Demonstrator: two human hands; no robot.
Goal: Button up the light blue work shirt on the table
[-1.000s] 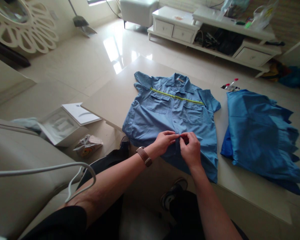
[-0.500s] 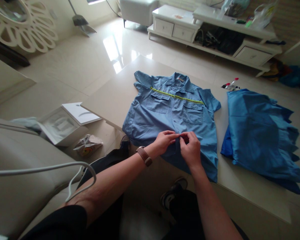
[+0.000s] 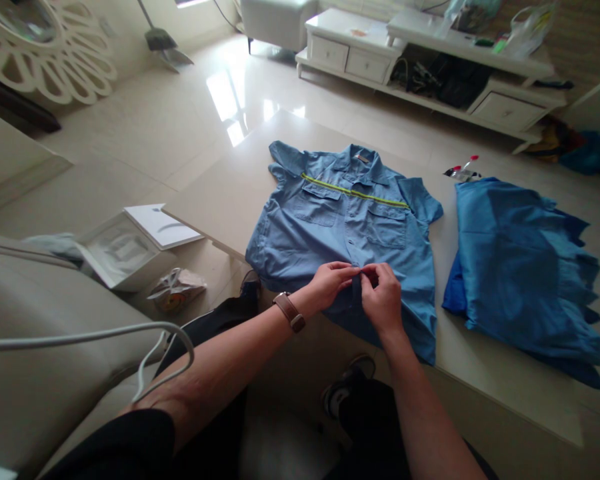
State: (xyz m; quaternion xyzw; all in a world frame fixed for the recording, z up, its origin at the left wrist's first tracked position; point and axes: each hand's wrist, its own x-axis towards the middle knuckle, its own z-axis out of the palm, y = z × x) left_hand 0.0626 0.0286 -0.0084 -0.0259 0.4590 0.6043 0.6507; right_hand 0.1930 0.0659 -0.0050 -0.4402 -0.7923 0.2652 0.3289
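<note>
Nearest the camera, both forearms reach forward from the person's lap, and a brown-strapped watch (image 3: 289, 312) sits on the left wrist, just behind the left hand (image 3: 330, 283). That hand and the right hand (image 3: 383, 300) meet fingertip to fingertip. Each pinches one edge of the front opening of the light blue shirt (image 3: 300, 233), low on the garment. Whether a button sits between the fingers cannot be made out.

Judging by the grip, the step in hand is fastening the front closure near the hem. It calls for a fine two-handed pinch that keeps both edges aligned.

The shirt lies front up on the pale table (image 3: 220, 193), under and beyond the hands. Its hem hangs over the table edge towards the person. Its long axis runs straight away from the hands, with the collar pointing away and a yellow-green stripe crossing the chest.

To the right of the right hand, well apart, lies a heap of darker blue cloth (image 3: 520, 260). Small bottles (image 3: 461, 172) stand beyond it.
</note>
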